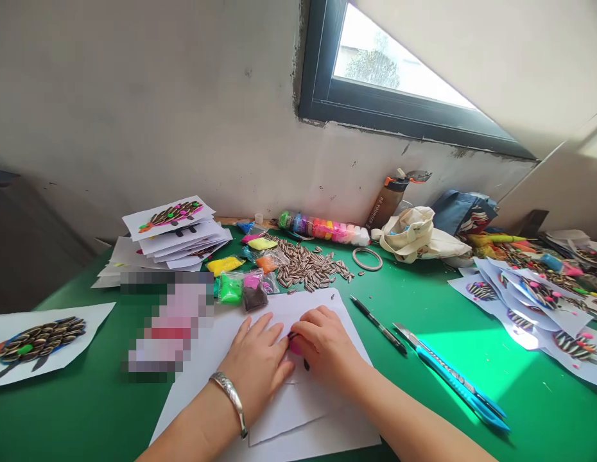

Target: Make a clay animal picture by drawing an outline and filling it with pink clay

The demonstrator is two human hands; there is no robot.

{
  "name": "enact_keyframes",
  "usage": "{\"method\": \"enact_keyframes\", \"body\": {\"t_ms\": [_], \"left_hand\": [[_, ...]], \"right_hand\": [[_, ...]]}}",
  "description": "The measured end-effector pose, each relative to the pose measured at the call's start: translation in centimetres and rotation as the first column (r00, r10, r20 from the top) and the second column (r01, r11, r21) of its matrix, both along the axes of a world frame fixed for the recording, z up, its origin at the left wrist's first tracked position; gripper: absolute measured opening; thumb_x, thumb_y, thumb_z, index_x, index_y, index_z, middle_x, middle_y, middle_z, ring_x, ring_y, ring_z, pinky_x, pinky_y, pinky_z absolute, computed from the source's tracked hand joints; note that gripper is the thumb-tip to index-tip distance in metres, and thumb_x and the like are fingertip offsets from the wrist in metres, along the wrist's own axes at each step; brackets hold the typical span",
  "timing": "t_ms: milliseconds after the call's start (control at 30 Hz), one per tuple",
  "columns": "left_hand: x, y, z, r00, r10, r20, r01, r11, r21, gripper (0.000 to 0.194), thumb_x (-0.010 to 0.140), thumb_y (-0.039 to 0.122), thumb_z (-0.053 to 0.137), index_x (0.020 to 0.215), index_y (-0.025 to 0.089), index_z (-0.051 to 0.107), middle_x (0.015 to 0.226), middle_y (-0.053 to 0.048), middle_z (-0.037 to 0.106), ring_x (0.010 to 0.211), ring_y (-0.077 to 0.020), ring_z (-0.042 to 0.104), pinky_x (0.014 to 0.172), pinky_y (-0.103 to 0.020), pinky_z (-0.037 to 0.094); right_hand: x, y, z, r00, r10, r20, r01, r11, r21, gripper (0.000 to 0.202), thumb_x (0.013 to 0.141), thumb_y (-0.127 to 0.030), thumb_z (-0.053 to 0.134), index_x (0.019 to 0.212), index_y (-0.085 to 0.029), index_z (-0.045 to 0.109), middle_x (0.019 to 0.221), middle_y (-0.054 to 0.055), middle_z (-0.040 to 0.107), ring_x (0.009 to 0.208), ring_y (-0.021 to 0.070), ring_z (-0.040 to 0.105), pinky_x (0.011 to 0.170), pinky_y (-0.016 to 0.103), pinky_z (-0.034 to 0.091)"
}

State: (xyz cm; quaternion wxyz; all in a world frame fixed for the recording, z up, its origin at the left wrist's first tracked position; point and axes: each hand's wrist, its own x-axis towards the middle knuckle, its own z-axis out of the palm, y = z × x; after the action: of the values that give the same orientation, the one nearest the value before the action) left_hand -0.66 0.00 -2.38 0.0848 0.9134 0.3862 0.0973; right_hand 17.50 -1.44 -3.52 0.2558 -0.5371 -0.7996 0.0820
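On the green table lie white sheets of paper (346,427), a smaller one on top. My left hand (257,359), with a silver bracelet at the wrist, rests flat on the paper with its fingers spread. My right hand (322,339) is bent over the small sheet, its fingers pinched on a small dark piece (293,335). Under the right fingers a bit of pink clay (295,347) shows, with another dark spot beside it. The fingers hide most of this work.
Sunflower seeds (311,263) and bagged coloured clay (231,287) lie beyond the paper. A pen (378,325) and a blue cutter (457,378) are at the right. Seed pictures are stacked left (176,224) and right (534,301). A bottle (388,202) stands by the wall.
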Motion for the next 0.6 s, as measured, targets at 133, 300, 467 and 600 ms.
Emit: {"method": "enact_keyframes", "body": {"t_ms": [133, 300, 467, 600], "left_hand": [[0.06, -0.15, 0.29, 1.0, -0.004, 0.004, 0.004, 1.0, 0.014, 0.022, 0.084, 0.031, 0.059, 0.104, 0.023, 0.064, 0.119, -0.006, 0.062, 0.124, -0.0339, 0.042, 0.101, -0.06, 0.031], [0.18, -0.29, 0.59, 1.0, 0.013, -0.002, -0.013, 1.0, 0.024, 0.025, 0.085, 0.031, 0.058, 0.108, 0.022, 0.063, 0.121, -0.006, 0.061, 0.124, -0.0332, 0.042, 0.102, -0.057, 0.031], [0.26, -0.13, 0.16, 1.0, 0.008, -0.022, -0.007, 1.0, 0.016, 0.022, 0.085, 0.032, 0.058, 0.104, 0.024, 0.065, 0.12, -0.005, 0.062, 0.125, -0.0332, 0.041, 0.102, -0.058, 0.029], [0.33, -0.11, 0.02, 1.0, 0.008, -0.03, -0.007, 1.0, 0.013, 0.023, 0.087, 0.033, 0.056, 0.106, 0.023, 0.065, 0.121, -0.005, 0.062, 0.127, -0.0327, 0.04, 0.103, -0.058, 0.029]], "right_hand": [[0.93, -0.06, 0.18, 0.996, -0.086, 0.019, 0.085, 0.995, 0.041, 0.009, 0.082, -0.016, 0.06, 0.076, -0.02, 0.066, 0.077, 0.004, 0.062, 0.074, 0.0169, 0.046, 0.069, 0.03, 0.033], [1.04, 0.1, -0.37, 0.996, -0.063, 0.057, 0.061, 0.998, 0.03, 0.016, 0.082, -0.016, 0.06, 0.067, -0.019, 0.064, 0.071, 0.002, 0.061, 0.071, 0.0154, 0.046, 0.068, 0.029, 0.031], [0.7, 0.15, -0.44, 0.995, -0.048, 0.089, 0.048, 0.999, -0.004, 0.015, 0.083, -0.017, 0.061, 0.069, -0.019, 0.065, 0.07, 0.002, 0.062, 0.073, 0.0149, 0.047, 0.068, 0.029, 0.029], [0.69, 0.13, -0.42, 0.994, -0.054, 0.093, 0.056, 0.998, -0.023, 0.015, 0.083, -0.016, 0.061, 0.069, -0.019, 0.065, 0.069, 0.001, 0.061, 0.073, 0.0147, 0.046, 0.067, 0.028, 0.028]]}}
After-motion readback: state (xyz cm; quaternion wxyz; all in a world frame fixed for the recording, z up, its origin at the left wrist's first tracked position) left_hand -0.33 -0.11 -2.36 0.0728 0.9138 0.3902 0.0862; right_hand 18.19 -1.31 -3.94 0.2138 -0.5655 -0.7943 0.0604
